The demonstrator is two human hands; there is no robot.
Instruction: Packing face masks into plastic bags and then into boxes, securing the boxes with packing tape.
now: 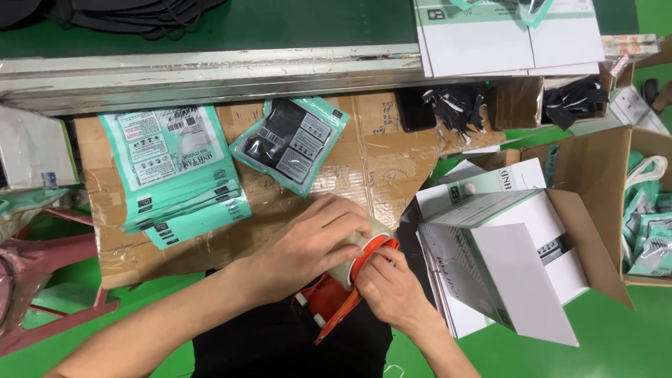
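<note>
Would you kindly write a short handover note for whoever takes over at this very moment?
Left hand: grip over the clear tape roll on the orange tape dispenser.
Right hand: fingers at the roll's edge.
A stack of flat green pouches and one filled pouch lie on the cardboard.
An open white box stands to the right, unsealed; no tape is applied yet.

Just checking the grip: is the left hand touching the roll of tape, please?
Touching: the head view shows the left hand wrapped over the tape roll.
</note>
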